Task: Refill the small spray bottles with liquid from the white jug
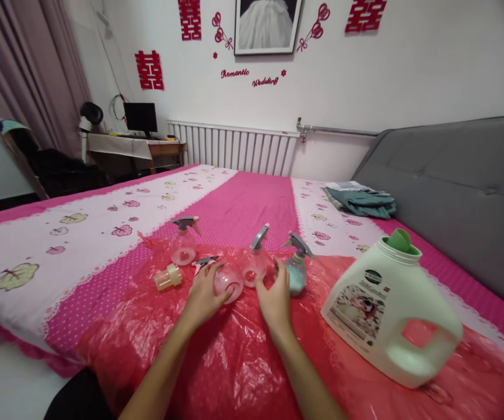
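Note:
My left hand (205,296) curls around a clear pink spray bottle (228,284) tipped on its side, its grey-and-pink trigger head pointing to the left. My right hand (275,294) has thumb and fingers apart, the thumb beside an upright pink spray bottle (254,267); whether it touches is unclear. Just right of those fingers stands a spray bottle with pale blue-green liquid (296,274). Farther left, another pink spray bottle (184,248) is upright. A small measuring cup with yellowish contents (168,277) lies near it.
A big pale green detergent jug (392,309) with a green cap insert stands at the right. Red plastic sheeting (226,361) covers the near part of the pink patterned bed (252,198). Folded clothes (359,200) lie by the grey headboard (462,192).

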Motion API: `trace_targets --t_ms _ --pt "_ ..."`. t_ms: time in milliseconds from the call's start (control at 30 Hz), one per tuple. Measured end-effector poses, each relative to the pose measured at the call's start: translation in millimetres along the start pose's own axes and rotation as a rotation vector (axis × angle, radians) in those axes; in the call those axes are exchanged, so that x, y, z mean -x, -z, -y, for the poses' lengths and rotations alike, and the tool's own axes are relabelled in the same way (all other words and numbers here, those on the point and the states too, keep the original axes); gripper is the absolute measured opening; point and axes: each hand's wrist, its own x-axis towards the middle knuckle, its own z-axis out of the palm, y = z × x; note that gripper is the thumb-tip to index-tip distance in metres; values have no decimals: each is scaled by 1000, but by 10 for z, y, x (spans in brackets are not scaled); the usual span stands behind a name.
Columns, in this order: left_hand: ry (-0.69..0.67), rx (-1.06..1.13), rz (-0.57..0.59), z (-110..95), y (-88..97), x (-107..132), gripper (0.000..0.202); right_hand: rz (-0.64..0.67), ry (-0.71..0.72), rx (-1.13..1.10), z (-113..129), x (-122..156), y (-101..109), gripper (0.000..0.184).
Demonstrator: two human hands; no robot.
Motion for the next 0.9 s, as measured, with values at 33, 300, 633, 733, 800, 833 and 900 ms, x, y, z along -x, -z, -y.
trace_targets --t_ms 33,300,633,733,800,833,900 --pt "-5 -1 -3 6 6 14 61 27 -8 15 -28 -94 -89 57" --pt "-42 4 -8 6 23 81 55 233 -190 88 -123 -453 -348 50" --pt "-6 59 -28 62 -80 70 62 781 -107 -407 678 -521 674 110" --pt "6 66 -33 63 -97 58 62 1000 -139 -602 852 -381 944 112" --pt "13 66 -33 52 -88 52 60 1041 -171 -691 898 -284 1029 108" --pt "15 65 -30 44 -79 51 60 1044 -187 -726 903 -241 1042 107" --pt "17 67 -21 28 -54 53 60 1028 -217 -777 886 -170 1022 108"
